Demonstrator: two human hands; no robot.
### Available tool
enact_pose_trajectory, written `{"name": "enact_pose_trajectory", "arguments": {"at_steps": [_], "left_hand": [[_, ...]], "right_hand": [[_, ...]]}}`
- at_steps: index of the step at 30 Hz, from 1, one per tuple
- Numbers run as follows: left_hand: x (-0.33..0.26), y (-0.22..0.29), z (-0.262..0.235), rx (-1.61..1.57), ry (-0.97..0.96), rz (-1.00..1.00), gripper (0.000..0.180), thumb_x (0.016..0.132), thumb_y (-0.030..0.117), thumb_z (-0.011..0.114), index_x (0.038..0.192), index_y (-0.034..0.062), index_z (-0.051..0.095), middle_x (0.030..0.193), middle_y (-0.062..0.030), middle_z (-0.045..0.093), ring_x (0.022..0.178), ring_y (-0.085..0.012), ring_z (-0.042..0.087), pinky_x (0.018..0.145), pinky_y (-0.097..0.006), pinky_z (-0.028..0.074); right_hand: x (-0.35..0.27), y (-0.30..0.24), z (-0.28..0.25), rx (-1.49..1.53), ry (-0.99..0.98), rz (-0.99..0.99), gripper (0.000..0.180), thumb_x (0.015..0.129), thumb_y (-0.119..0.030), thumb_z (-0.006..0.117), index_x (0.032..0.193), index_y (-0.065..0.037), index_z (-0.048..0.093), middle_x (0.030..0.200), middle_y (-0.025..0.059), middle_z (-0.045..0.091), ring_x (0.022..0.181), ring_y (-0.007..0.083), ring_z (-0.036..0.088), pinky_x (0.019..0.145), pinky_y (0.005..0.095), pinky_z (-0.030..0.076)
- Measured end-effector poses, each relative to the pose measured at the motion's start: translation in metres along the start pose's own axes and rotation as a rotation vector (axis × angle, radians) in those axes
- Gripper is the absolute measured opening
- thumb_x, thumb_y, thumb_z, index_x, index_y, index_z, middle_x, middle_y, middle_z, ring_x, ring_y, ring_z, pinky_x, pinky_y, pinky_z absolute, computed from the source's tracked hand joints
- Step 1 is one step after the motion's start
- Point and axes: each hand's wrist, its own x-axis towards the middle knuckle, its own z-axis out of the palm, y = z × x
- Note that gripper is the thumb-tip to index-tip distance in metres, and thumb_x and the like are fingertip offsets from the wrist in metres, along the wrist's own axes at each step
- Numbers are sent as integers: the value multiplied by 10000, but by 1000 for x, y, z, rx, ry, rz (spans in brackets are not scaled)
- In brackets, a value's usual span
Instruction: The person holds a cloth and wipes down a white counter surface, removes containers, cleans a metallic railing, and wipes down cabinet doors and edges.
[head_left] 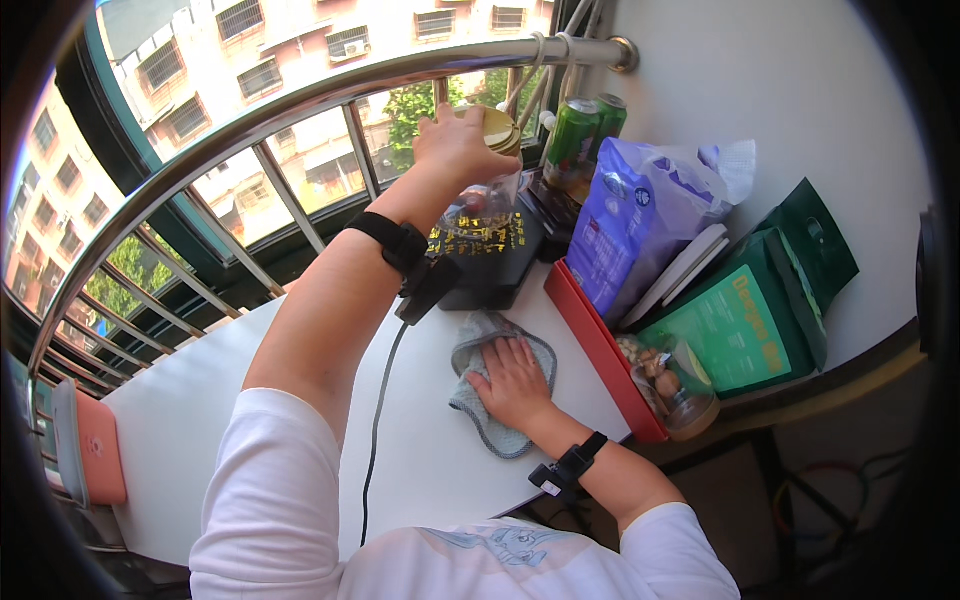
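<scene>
My left hand (pixel 455 150) reaches to the far edge of the white table. Its fingers grip a clear plastic jar (pixel 490 200) with a gold lid (pixel 498 125). The jar is over a black box (pixel 480 280) with yellow markings; I cannot tell whether it rests on it. My right hand (pixel 515 380) lies flat on a grey-blue cloth (pixel 505 437), fingers stretched out. The cloth is spread on the table with folded, rumpled edges, and the palm hides part of it.
A red box (pixel 600 350) at the right holds a purple package (pixel 625 220), a green bag (pixel 730 330) and a clear jar of nuts (pixel 685 390). Green cans (pixel 572 140) stand behind. Metal railing (pixel 270 110) borders the table; a black cable (pixel 378 430) crosses it. A pink container (pixel 95 445) sits far left.
</scene>
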Motion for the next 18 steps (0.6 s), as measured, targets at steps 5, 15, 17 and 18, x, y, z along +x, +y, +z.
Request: {"name": "enact_pose_trajectory", "arguments": {"at_steps": [5, 15, 17, 18], "left_hand": [[-14, -11, -31, -229, 60, 63, 928, 583, 557, 758, 1322, 61, 494, 1232, -241, 504, 1113, -363, 540, 955, -380, 431], [-86, 50, -113, -901, -245, 552, 875, 613, 460, 824, 1314, 62, 484, 1106, -201, 601, 978, -305, 641, 910, -371, 503], [-100, 82, -104, -884, -198, 638, 891, 615, 443, 818, 1361, 128, 447, 1143, -178, 589, 1057, -322, 604, 908, -390, 514], [-105, 93, -99, -798, -57, 718, 876, 623, 426, 830, 1356, 137, 447, 1145, -168, 589, 1033, -300, 617, 905, -382, 522]], "right_hand": [[-4, 4, 2, 15, 48, -8, 515, 900, -394, 492, 1191, 29, 524, 1215, 222, 514, 1183, 383, 446, 1074, 474, 276], [-7, 10, 9, 39, 44, 32, 537, 909, -406, 457, 1198, 41, 532, 1241, 244, 513, 1205, 388, 437, 1094, 464, 247], [-5, 10, 7, 68, -12, 52, 551, 917, -407, 432, 1229, 38, 521, 1276, 240, 492, 1242, 376, 402, 1110, 460, 218], [-5, 8, 9, 69, -4, 55, 551, 917, -407, 432, 1229, 38, 521, 1276, 240, 492, 1242, 376, 402, 1110, 460, 218]]}}
